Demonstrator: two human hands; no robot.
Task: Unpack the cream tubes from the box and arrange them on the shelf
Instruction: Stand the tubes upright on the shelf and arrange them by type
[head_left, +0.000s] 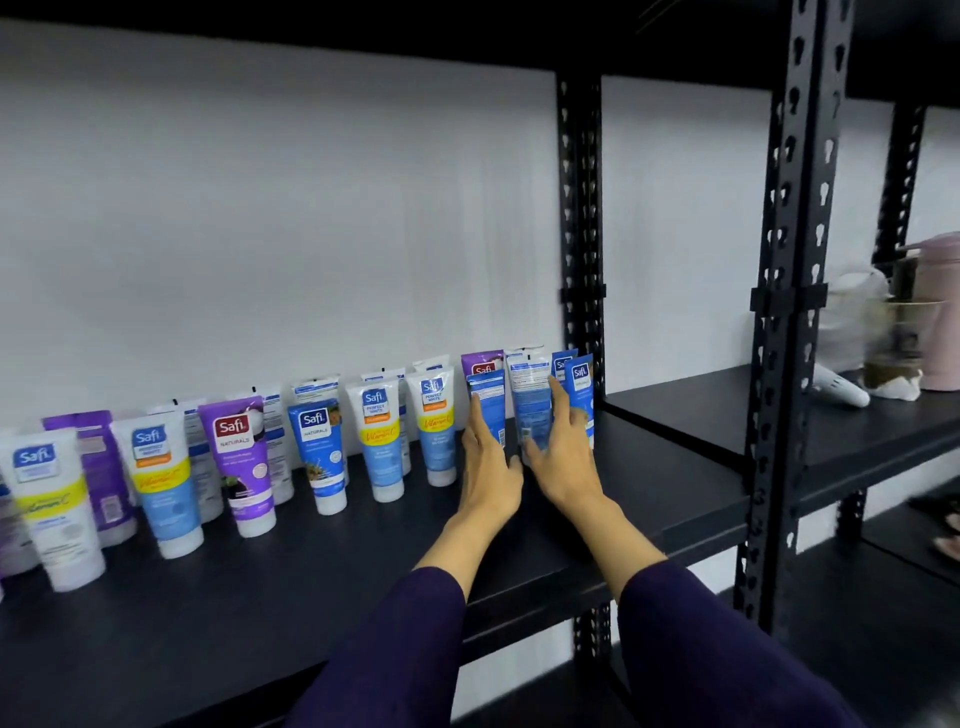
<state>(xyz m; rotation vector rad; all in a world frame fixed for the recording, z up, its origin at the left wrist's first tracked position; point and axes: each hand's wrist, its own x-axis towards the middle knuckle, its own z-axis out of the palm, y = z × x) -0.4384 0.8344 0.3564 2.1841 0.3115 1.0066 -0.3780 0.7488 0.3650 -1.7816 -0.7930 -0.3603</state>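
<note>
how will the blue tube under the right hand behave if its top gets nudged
The blue tube stands on its small cap, tall and narrow, so it would probably tip easily. Neighbours crowd it, so a fall might knock them over. It looks like soft plastic and likely gives under the right hand.
</note>
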